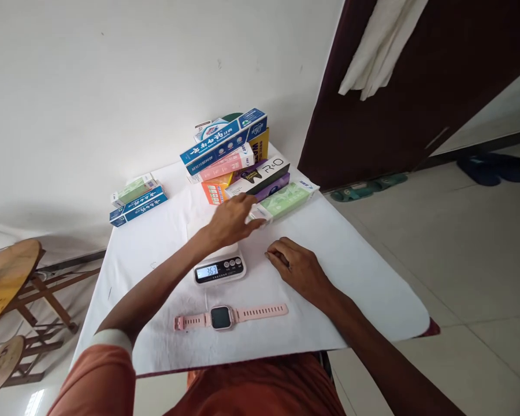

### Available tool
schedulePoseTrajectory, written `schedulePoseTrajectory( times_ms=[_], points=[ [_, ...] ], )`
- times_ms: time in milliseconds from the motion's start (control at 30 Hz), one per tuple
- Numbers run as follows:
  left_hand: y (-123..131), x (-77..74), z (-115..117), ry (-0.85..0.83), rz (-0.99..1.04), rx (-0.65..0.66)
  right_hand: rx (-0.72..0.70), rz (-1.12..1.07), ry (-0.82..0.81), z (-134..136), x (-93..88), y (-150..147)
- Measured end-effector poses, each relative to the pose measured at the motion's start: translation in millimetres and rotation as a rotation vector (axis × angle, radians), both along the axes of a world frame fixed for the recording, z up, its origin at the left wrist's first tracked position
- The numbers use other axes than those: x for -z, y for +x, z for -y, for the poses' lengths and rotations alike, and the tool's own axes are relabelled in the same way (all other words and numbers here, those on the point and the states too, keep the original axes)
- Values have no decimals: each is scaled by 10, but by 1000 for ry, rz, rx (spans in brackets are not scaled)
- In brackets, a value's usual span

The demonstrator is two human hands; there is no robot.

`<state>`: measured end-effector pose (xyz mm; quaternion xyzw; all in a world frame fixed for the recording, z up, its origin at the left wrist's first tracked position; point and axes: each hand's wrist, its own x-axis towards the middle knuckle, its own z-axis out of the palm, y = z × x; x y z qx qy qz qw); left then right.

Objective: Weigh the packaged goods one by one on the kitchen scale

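Note:
My left hand [234, 221] is over the back of a white digital scale [220, 270] whose display shows 363. Its fingers are apart, beside the near end of a green box [289, 199]; whether they touch it I cannot tell. My right hand [298, 267] rests on the cloth right of the scale, fingers curled in, with no object visible in them. Behind the hands is a pile of boxes: a black-and-white one [257, 178], a pink one [225, 165] and a long blue toothpaste box [224, 141] on top. A pink smartwatch [221, 317] lies in front of the scale.
At the table's back left, a blue box [138, 207] lies against a light green box [134, 190]. The white-clothed table [329, 323] stands by a wall. Wooden stools [13, 266] are at left; slippers [368, 188] and a dark door [372, 115] are at right.

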<state>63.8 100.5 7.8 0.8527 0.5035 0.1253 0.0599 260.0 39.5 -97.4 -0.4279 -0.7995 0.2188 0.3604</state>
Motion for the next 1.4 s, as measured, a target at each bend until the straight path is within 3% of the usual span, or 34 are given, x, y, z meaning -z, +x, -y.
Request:
schedulePoseTrajectory(
  times_ms=[100,233,333,567,700,800,933,1033,1100,1233,1400],
  points=[
    [442,174,-111,-42,-174,-73,1,10,29,-5,25,-1],
    [727,288,-170,30,-243,-176,0,64,55,-16,41,-9],
    [769,297,-174,18,-276,-204,21,120,79,-19,40,-20],
    [737,204,-154,-194,-267,-190,33,165,118,-25,38,-38],
    [808,198,-121,-188,-233,-222,33,147,124,-35,67,-37],
    [796,105,-66,-144,-159,-221,24,124,127,-40,88,-23],
    [505,-226,157,-46,-7,-149,17,107,107,-33,88,-5],
    [80,-475,414,-44,59,-81,5,78,69,-23,71,-7],
    [-231,-544,584,-67,40,-95,0,42,30,-15,52,-9],
    [-722,-403,832,-170,-51,-232,-39,-39,-100,11,-32,22],
    [-964,-109,920,-213,-35,-282,-158,33,-279,-24,-336,122]
  ],
)
